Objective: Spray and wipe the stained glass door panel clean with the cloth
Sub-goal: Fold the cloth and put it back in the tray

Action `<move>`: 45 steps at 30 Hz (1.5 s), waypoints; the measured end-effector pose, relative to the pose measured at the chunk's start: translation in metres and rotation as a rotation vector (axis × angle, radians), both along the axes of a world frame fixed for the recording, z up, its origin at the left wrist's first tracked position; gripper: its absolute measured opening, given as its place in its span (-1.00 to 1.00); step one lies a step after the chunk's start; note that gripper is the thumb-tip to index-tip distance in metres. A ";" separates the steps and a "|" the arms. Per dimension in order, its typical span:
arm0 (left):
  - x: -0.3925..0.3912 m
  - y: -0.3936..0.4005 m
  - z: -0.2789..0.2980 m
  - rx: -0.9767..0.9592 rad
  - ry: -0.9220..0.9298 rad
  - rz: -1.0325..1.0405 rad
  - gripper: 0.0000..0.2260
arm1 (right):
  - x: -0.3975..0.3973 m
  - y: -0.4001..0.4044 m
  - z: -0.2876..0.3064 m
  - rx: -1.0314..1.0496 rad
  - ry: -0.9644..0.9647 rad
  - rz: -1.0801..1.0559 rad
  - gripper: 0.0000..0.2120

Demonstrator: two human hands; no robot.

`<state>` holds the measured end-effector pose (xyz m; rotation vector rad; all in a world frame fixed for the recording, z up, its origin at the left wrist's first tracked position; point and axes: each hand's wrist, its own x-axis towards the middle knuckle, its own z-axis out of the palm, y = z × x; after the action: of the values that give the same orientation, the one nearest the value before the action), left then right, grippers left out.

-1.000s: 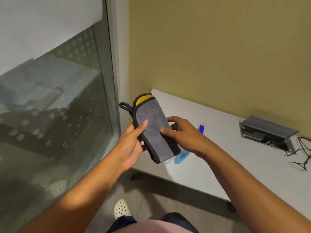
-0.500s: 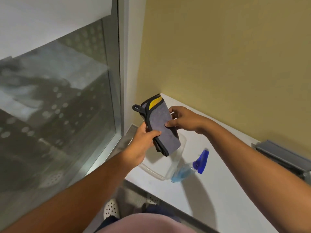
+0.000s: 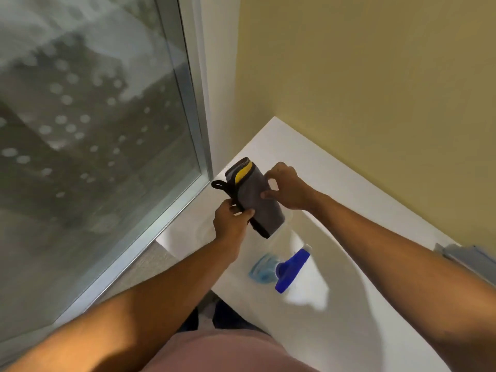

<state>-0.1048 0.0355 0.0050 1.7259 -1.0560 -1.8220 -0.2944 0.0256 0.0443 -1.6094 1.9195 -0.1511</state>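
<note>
A folded grey cloth [image 3: 257, 200] with black edging, a yellow tab and a black loop is held up over the white table [image 3: 335, 183]. My left hand [image 3: 232, 221] pinches its lower left edge. My right hand [image 3: 288, 190] grips its right side. A clear spray bottle [image 3: 279, 268] with blue liquid and a blue trigger head lies on the table just below the cloth. The glass door panel [image 3: 94, 130], marked with pale dots and smears, fills the left of the view.
A metal door frame [image 3: 193, 116] runs beside the glass. A yellow wall [image 3: 375, 89] backs the table. A clear container [image 3: 288, 224] sits under the cloth, mostly hidden. A grey socket box [image 3: 467, 257] shows at the right edge. Carpet floor lies below.
The view has tilted down and closer to the table. Both hands keep hold of the cloth, which has tipped more to the left; the spray bottle now shows in full.
</note>
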 end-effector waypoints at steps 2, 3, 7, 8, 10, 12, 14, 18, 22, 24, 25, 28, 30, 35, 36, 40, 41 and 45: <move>-0.006 0.004 -0.010 0.008 -0.015 0.025 -0.72 | -0.004 0.003 -0.015 0.000 0.008 0.053 -0.64; -0.008 0.005 -0.014 0.023 -0.012 0.039 -0.74 | -0.006 0.004 -0.020 0.022 0.004 0.057 -0.63; -0.018 0.006 -0.028 0.080 0.001 0.084 -0.86 | -0.013 0.006 -0.038 0.032 0.023 0.042 -0.59; -0.020 0.006 -0.029 0.085 0.000 0.091 -0.86 | -0.013 0.006 -0.042 0.018 0.031 0.046 -0.59; -0.023 0.005 -0.032 0.077 -0.023 0.096 -0.83 | -0.014 0.007 -0.048 0.001 0.043 0.047 -0.60; -0.024 0.004 -0.033 0.057 -0.056 0.082 -0.84 | -0.013 0.009 -0.051 -0.006 0.039 0.049 -0.59; -0.022 0.003 -0.035 0.045 -0.052 0.064 -0.89 | -0.010 0.012 -0.051 -0.042 0.017 0.060 -0.58; -0.014 0.000 -0.036 0.010 -0.084 -0.061 -0.88 | -0.004 0.026 -0.039 -0.249 -0.112 -0.074 -0.66; -0.006 -0.005 -0.022 0.088 -0.169 -0.154 -0.73 | -0.012 0.059 -0.021 -0.336 -0.240 -0.113 -0.84; 0.009 -0.004 -0.017 0.143 -0.178 -0.129 -0.52 | -0.021 0.081 -0.018 -0.223 -0.321 -0.024 -0.81; 0.019 -0.002 -0.014 0.094 -0.202 -0.137 -0.52 | -0.025 0.093 -0.019 -0.144 -0.363 0.031 -0.76; 0.054 0.002 -0.005 -0.282 -0.463 -0.264 -0.71 | -0.026 0.127 -0.032 0.048 -0.462 0.173 -0.51; 0.072 0.003 -0.004 -0.486 -0.656 -0.364 -0.72 | -0.017 0.141 -0.042 0.084 -0.517 0.197 -0.41; 0.095 0.000 -0.016 -0.544 -0.767 -0.515 -0.54 | 0.008 0.156 -0.070 0.017 -0.516 0.211 -0.38; 0.098 -0.002 -0.019 -0.540 -0.762 -0.533 -0.54 | 0.009 0.157 -0.078 0.002 -0.489 0.219 -0.41; 0.107 -0.005 -0.033 -0.530 -0.731 -0.528 -0.66 | 0.007 0.164 -0.094 -0.005 -0.408 0.267 -0.51; 0.109 -0.006 -0.035 -0.532 -0.731 -0.529 -0.68 | 0.007 0.165 -0.090 -0.007 -0.406 0.250 -0.50; 0.111 -0.006 -0.041 -0.544 -0.713 -0.510 -0.69 | 0.012 0.157 -0.056 0.015 -0.443 0.203 -0.66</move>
<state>0.0059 0.0298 -0.0362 1.8721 -2.1954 -0.9422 -0.2819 0.1822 -0.0112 -1.5915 1.4119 -0.3741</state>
